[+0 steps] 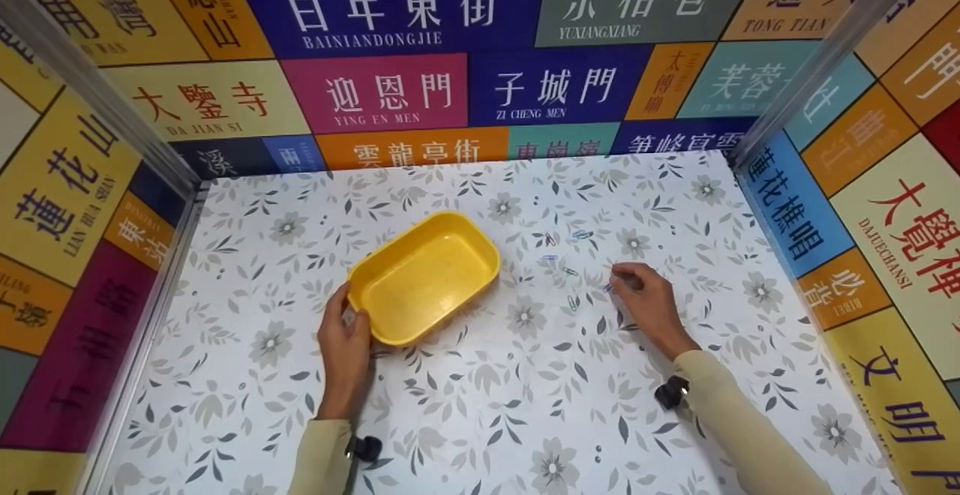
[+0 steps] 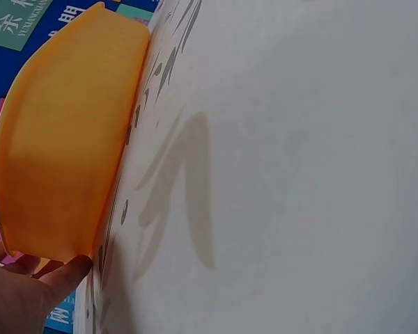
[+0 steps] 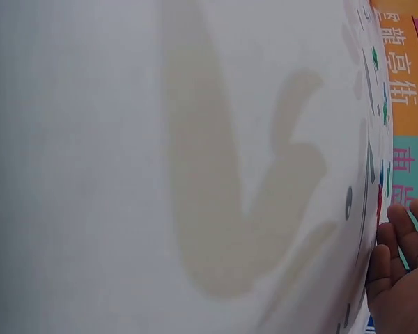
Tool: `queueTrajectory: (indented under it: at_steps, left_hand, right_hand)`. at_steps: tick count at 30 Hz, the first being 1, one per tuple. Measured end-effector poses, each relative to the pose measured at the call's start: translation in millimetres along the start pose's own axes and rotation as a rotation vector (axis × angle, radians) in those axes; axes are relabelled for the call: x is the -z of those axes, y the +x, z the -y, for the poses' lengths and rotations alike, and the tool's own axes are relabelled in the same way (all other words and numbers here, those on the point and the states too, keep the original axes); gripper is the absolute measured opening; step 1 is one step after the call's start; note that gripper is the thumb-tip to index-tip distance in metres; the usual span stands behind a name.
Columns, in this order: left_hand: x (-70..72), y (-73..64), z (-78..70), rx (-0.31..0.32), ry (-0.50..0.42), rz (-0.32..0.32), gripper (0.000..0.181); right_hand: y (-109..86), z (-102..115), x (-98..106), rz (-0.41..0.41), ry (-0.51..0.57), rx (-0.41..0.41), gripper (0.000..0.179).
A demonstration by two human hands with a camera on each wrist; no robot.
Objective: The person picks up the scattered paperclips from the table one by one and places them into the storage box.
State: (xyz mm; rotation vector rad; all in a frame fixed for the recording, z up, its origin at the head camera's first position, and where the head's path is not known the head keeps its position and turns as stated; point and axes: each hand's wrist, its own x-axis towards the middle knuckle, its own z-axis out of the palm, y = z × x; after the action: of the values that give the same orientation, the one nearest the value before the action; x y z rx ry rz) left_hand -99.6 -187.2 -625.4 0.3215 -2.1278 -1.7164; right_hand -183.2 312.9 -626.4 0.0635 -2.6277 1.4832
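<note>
Head view: the left hand (image 1: 346,356) grasps the yellow box (image 1: 424,277) by its near-left end. Paper clips (image 1: 571,271) lie on the surface (image 1: 465,420), right of the box. The right hand (image 1: 651,306) meets one clip; pinch unconfirmed.

Left wrist view: box likely light, stiff; hold rim and wall.

Right wrist view: clips likely light, slippery; pinch wire edges.

The left hand (image 2: 24,296) grips the near end of a yellow-orange tray (image 2: 66,139) on the leaf-patterned table (image 2: 299,174). Behind the tray rises a multicoloured, lettered wall (image 2: 15,26).
</note>
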Motion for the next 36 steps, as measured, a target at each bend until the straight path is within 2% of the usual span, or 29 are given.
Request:
queueTrajectory:
  at_steps: [4, 11, 20, 24, 31, 36]
  left_hand:
    - [1.6, -0.3, -2.5, 0.014, 0.009, 0.001, 0.054]
    - [4.8, -1.5, -2.2, -0.013, 0.0, 0.018, 0.053]
    - [5.2, -0.8, -1.2, 0.005, 0.014, 0.014, 0.054]
    - [5.3, -1.5, -2.7, 0.015, 0.001, 0.014, 0.055]
    - [3.5, -3.0, -6.4, 0.026, -0.034, 0.026, 0.055]
    - [2.5, -7.2, -31.9, 0.03, -0.051, 0.024, 0.055]
  right_hand:
    - [2.6, -2.8, -0.1, -0.004, -0.012, 0.009, 0.026]
    - [4.3, -9.2, -0.9, -0.002, 0.012, 0.044, 0.023]
    - [4.0, -13.3, -2.5, 0.0, 0.022, 0.081, 0.021]
    - [3.1, -18.0, -1.4, 0.004, -0.001, 0.123, 0.02]
    - [0.9, -23.0, 1.6, -0.046, -0.006, 0.173, 0.016]
    - [-0.4, -25.2, 1.3, -0.074, -0.023, 0.219, 0.016]
